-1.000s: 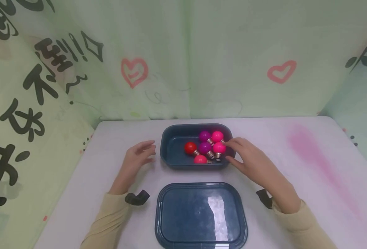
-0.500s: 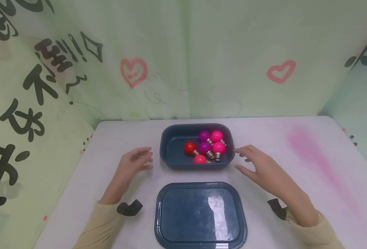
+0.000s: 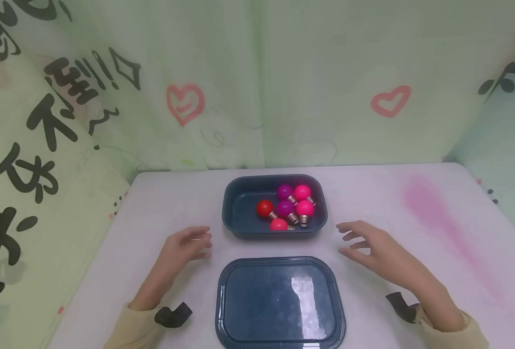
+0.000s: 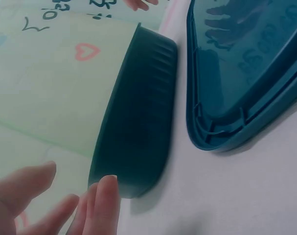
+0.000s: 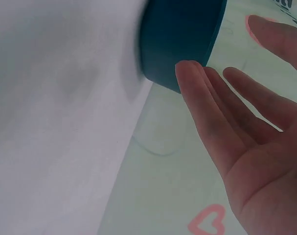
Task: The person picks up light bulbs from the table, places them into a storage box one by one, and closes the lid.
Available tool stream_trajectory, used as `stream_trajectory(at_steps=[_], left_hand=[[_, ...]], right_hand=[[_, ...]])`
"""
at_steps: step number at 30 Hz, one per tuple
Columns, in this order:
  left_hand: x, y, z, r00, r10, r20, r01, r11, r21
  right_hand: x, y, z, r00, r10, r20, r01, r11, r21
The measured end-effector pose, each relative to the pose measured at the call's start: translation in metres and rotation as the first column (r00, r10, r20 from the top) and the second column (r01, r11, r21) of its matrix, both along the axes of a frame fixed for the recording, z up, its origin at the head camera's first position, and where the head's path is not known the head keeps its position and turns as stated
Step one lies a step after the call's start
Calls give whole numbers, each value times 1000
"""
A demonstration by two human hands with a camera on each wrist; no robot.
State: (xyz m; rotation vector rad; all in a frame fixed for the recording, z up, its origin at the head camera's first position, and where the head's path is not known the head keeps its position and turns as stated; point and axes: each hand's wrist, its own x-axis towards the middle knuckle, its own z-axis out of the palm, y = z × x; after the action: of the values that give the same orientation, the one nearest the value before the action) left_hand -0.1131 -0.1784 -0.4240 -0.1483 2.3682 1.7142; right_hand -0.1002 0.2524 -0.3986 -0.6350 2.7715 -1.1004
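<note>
A dark blue box [image 3: 240, 231] stands on the table with several bulb-shaped pieces in its right part: a red bulb [image 3: 265, 208], two purple bulbs [image 3: 285, 208] and several pink bulbs [image 3: 305, 208], all with silvery screw bases. In front of it lies a dark blue lid [image 3: 266, 305], flat on the table. My left hand [image 3: 183, 249] hovers left of the gap between box and lid, holding nothing, its fingers relaxed. To the right, my right hand [image 3: 377, 249] is apart from the box, fingers loosely bent and holding nothing. The wrist views show the box's outer walls [image 4: 138, 112] beyond the fingertips.
The white table [image 3: 414, 208] has a pink stain [image 3: 441, 228] on its right side. Behind and beside it hangs a pale green cloth [image 3: 301, 72] with hearts and black lettering. A black wrist strap piece [image 3: 173, 315] sits by each sleeve.
Both hands have drawn back toward the person and outward. The right hand's fingers have left the box's right rim. Box, bulbs and lid stay in place; the head view has shifted slightly.
</note>
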Motion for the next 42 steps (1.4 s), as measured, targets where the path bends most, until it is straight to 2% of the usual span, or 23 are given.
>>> stream_trajectory(at_steps=[7,13,22,30,37,42], left_hand=[[10,-1,-9,998,2,64,-3,1000,4],[18,1,-15,997,-14,82,12,1000,25],[28,2,-17,993,-71,94,65,996,64],[36,0,-17,985,-131,108,123,989,81],[41,1,-17,975,-147,164,140,989,57],[44,1,-17,963,-178,204,175,984,37]], right_hand=[[6,4,-12,997,19,77,-15,998,-53],[10,0,-21,985,28,169,-13,996,-87],[12,-3,-33,975,129,178,-100,981,-164],[13,-4,-37,950,207,232,-149,958,-243],[14,-5,-38,944,203,259,-141,961,-240],[14,-6,-38,941,191,281,-131,967,-220]])
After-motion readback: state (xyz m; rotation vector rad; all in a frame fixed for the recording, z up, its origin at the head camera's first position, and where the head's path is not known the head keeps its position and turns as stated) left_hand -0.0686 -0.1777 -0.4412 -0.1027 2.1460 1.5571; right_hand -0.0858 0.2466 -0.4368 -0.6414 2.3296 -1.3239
